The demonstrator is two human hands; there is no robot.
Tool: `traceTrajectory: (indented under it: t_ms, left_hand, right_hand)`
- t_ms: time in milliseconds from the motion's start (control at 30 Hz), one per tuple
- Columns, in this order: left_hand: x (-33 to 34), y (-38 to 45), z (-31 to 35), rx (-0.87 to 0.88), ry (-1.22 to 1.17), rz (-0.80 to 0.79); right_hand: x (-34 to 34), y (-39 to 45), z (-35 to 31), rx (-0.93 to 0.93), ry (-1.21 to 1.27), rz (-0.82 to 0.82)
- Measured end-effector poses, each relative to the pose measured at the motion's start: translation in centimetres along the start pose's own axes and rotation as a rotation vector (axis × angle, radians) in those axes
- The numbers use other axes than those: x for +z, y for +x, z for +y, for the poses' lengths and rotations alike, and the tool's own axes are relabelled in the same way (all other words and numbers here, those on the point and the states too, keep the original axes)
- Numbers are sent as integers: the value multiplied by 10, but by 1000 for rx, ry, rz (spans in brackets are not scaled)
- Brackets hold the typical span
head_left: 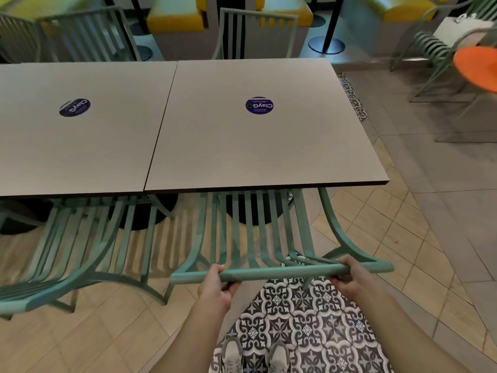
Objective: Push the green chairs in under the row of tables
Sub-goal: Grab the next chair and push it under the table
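A green slatted chair (274, 273) stands in front of me, its seat tucked under the near edge of the right-hand table (242, 146). My left hand (215, 286) grips the chair's top rail near its left end. My right hand (347, 278) grips the same rail near its right end. A second green chair (70, 254) stands to the left, its seat partly under the left-hand table (80, 146). Two more green chairs (258, 30) (88, 33) stand at the far side of the tables.
Each table carries a round blue sticker (259, 105). A chair with an orange seat (476, 68) stands at the right. Yellow benches (174, 20) and black table bases lie beyond. My shoes (255, 356) stand on patterned tiles.
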State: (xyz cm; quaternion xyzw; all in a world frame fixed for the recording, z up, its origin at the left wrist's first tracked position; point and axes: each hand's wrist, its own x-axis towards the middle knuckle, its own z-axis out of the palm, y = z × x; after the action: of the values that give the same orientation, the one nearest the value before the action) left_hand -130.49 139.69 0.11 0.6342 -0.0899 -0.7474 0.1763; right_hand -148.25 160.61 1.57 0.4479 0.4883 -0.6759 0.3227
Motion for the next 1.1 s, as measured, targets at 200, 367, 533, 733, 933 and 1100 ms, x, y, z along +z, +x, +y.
traceTrajectory:
  t_ms: [200,367,533,733,933,1100]
  left_hand:
    - [-14,0,2,-30,262,-105]
    - [-33,2,12,-2,260,-151]
    - [-30,1,10,-56,159,-177]
    - [-27,3,24,-5,188,-197]
    - [-28,3,26,48,315,-187]
    - [-42,-6,34,-84,668,-354]
  right_hand:
    - [3,3,-4,-14,-11,4]
    - [0,6,-10,-9,-24,27]
    - [0,7,-11,-26,-17,39]
    - [11,3,-6,-31,-11,35]
    - [8,3,-4,-51,-41,-11]
    - [-8,-5,4,-152,-131,-78]
